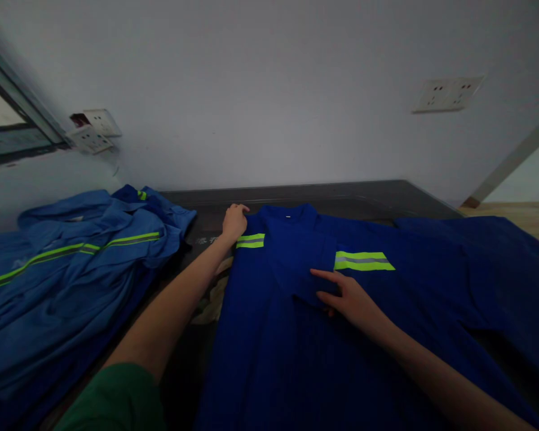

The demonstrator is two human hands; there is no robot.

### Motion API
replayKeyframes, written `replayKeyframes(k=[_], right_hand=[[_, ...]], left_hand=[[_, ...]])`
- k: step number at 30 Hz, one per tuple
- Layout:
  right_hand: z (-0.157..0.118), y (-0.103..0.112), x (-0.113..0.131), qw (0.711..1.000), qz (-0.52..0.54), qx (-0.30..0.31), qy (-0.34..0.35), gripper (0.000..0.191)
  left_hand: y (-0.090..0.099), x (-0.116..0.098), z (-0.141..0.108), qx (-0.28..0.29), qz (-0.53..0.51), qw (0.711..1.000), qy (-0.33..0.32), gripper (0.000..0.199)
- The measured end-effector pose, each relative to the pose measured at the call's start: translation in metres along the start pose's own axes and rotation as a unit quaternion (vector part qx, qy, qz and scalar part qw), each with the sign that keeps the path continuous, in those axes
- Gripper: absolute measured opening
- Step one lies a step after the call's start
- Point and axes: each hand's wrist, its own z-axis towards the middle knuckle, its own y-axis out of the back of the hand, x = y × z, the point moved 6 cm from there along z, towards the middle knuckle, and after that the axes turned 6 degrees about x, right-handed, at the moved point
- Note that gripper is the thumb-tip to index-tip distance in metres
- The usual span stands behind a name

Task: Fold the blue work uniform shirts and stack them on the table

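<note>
A dark blue work shirt point(269, 335) with yellow-green and grey reflective bands lies spread in front of me, its collar at the far end. Its left side is folded inward, and a short sleeve point(312, 251) lies across the chest. At the left shoulder fold, beside the collar, my left hand point(235, 222) has its fingers closed on the cloth; the fingertips are partly hidden. My right hand point(348, 297) rests at the cuff of the folded sleeve, index finger and thumb stretched apart. The right sleeve point(480, 293) lies spread out flat.
Lighter blue reflective-banded garments point(85, 239) are piled on the left. Another dark blue garment point(512, 257) lies at the right. Beneath is a dark table surface point(363, 194) against a pale wall point(269, 108) with sockets point(449, 94). A camouflage-patterned patch point(213, 299) shows beside the shirt.
</note>
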Motion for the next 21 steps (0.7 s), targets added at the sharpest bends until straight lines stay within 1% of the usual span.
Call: replayKeyframes(k=[2,4,7,9,12,15,18,21], right_hand=[[0.000,0.000,0.000,0.999,0.040,0.003,0.005,0.045],[-0.001,0.000,0.000,0.998,0.068,0.002,0.012,0.041],[0.000,0.002,0.001,0.998,0.063,-0.001,0.023,0.044],[0.000,0.002,0.001,0.998,0.047,-0.003,0.031,0.047],[0.000,0.003,0.000,0.999,0.023,-0.011,0.039,0.048],[-0.001,0.003,0.000,0.999,0.001,-0.017,0.036,0.048],[-0.002,0.001,-0.001,1.000,-0.005,0.003,0.020,0.049],[-0.004,-0.001,0.000,1.000,0.003,0.025,0.012,0.051]], left_hand=[[-0.011,-0.007,-0.010,0.065,-0.008,0.998,-0.020,0.036],[-0.024,-0.018,-0.023,0.105,-0.006,0.993,-0.049,0.037],[-0.042,-0.031,-0.041,0.130,0.016,0.990,-0.045,0.052],[-0.049,-0.035,-0.047,0.143,0.035,0.989,-0.030,0.058],[-0.052,-0.034,-0.045,0.170,0.049,0.984,-0.009,0.060],[-0.051,-0.028,-0.036,0.192,0.049,0.980,0.021,0.060],[-0.050,-0.023,-0.026,0.193,0.054,0.978,0.054,0.060],[-0.051,-0.018,-0.017,0.179,0.059,0.979,0.071,0.061]])
